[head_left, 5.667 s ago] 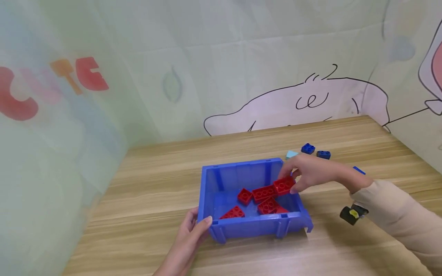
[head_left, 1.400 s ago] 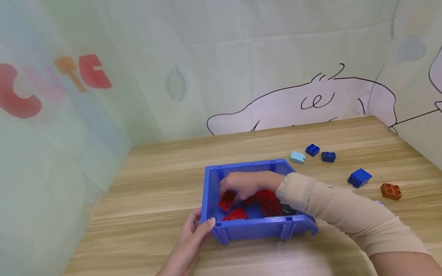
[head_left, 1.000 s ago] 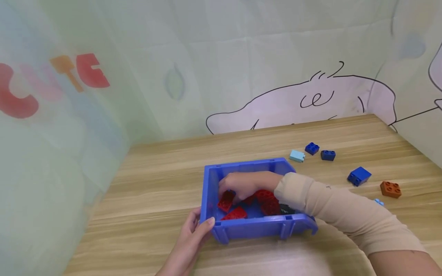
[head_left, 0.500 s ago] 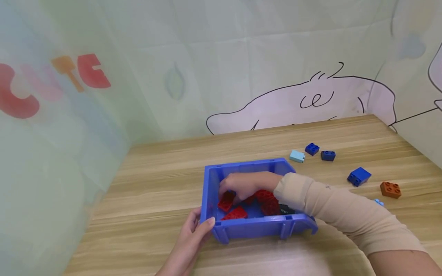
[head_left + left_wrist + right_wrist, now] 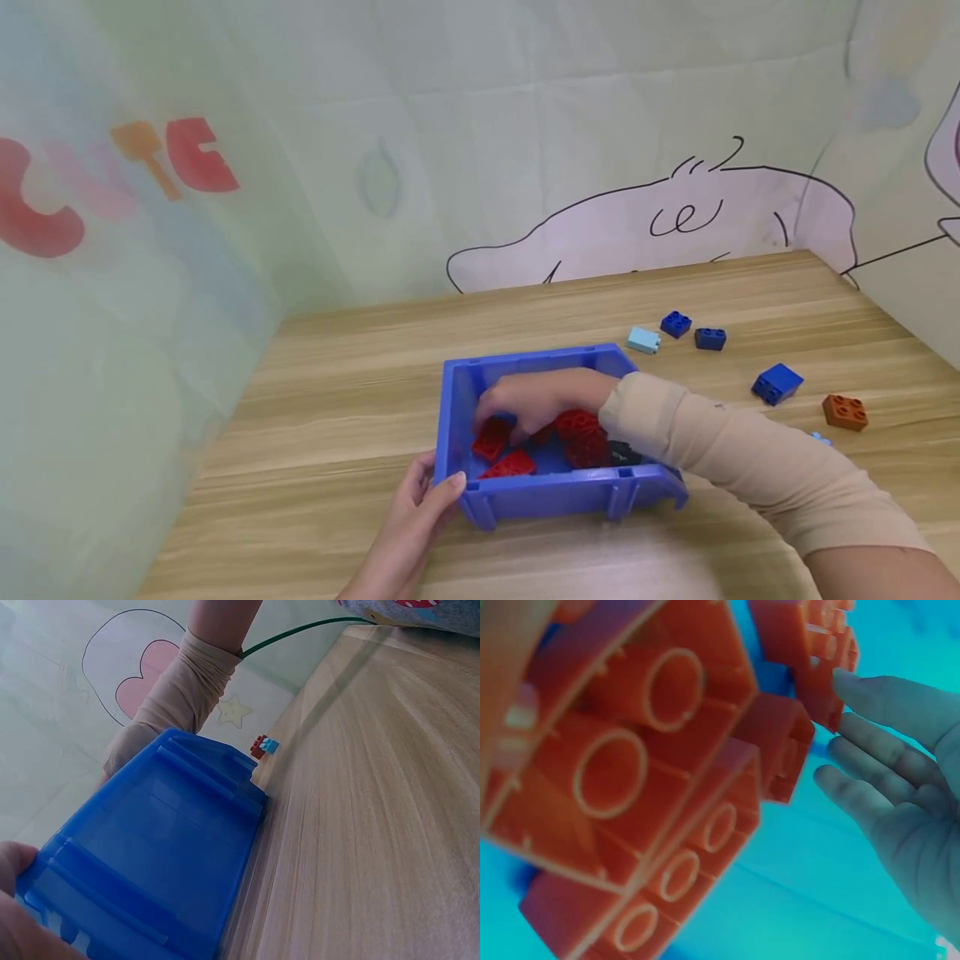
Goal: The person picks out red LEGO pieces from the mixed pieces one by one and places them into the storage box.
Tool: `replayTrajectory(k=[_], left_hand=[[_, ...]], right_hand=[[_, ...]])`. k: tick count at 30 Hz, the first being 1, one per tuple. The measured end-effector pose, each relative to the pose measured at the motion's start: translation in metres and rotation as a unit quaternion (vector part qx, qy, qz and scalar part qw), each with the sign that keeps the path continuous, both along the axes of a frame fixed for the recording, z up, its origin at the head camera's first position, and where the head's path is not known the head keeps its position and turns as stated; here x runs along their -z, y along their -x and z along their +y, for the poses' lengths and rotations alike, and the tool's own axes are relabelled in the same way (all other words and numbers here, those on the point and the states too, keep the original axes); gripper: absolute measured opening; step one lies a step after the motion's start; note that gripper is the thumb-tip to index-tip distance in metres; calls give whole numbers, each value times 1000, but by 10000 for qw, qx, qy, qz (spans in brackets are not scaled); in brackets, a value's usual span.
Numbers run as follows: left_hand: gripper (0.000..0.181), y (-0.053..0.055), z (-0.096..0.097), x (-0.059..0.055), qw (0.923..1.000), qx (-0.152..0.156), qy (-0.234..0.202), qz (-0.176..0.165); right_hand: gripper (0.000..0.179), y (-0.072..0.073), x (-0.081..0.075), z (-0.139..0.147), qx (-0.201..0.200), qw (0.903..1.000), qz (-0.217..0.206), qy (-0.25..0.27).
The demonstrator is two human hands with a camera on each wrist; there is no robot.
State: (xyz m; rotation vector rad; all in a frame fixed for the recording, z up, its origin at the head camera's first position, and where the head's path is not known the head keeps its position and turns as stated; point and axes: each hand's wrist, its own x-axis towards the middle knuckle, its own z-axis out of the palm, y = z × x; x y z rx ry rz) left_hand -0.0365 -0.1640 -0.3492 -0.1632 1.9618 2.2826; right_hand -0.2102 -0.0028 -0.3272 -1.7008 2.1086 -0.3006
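A blue plastic bin point(image 5: 555, 496) stands tilted toward me, its outer wall filling much of the left wrist view. My left hand point(image 5: 416, 517) grips its near left corner, thumb on the rim. My right hand point(image 5: 525, 400) reaches inside at the left and pinches a red toy brick point(image 5: 491, 439). In the right wrist view the thumb lies against that brick's edge; the index finger is hidden and the other fingers are loosely bent. Near it lies a red wedge-shaped brick point(image 5: 512, 464). More red bricks point(image 5: 585, 437) and a black piece point(image 5: 622, 454) lie at the bin's right, partly under the forearm.
On the wooden table point(image 5: 337, 417) right of the bin lie a light blue brick point(image 5: 643, 339), two small dark blue bricks, a larger blue brick point(image 5: 777, 384) and an orange-brown brick point(image 5: 845, 412). Another light blue piece shows beside the sleeve. A printed cloth point(image 5: 487, 167) stands behind.
Since the oldest frame, my right hand has carried a red brick from the bin's right side to its left, and the black piece now lies inside. Over the last second almost nothing has moved.
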Motion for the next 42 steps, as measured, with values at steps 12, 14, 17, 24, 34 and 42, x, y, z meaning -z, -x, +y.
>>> replayTrajectory(k=[12,14,17,24,34,42], left_hand=[[45,0,1,5,10000,-22,-63,51],[45,0,1,4,10000,-13,-70,64],[46,0,1,3,10000,18,-47,60],[49,1,2,1,10000,18,36,-42],[52,0,0,3,9998,-60,142,-104],[51,2,-1,3,9997,-101,137,-192]], right_hand=[[41,-1,-26,32,-35,9998,-114,-168],[40,-1,-30,40,-24,9997,-202,-116],[40,-4,-38,55,104,9994,-331,-70],[36,-15,-48,91,399,9985,-173,348],[29,-30,-37,141,1119,9887,155,982],[25,-52,-17,183,1583,9695,716,1728]])
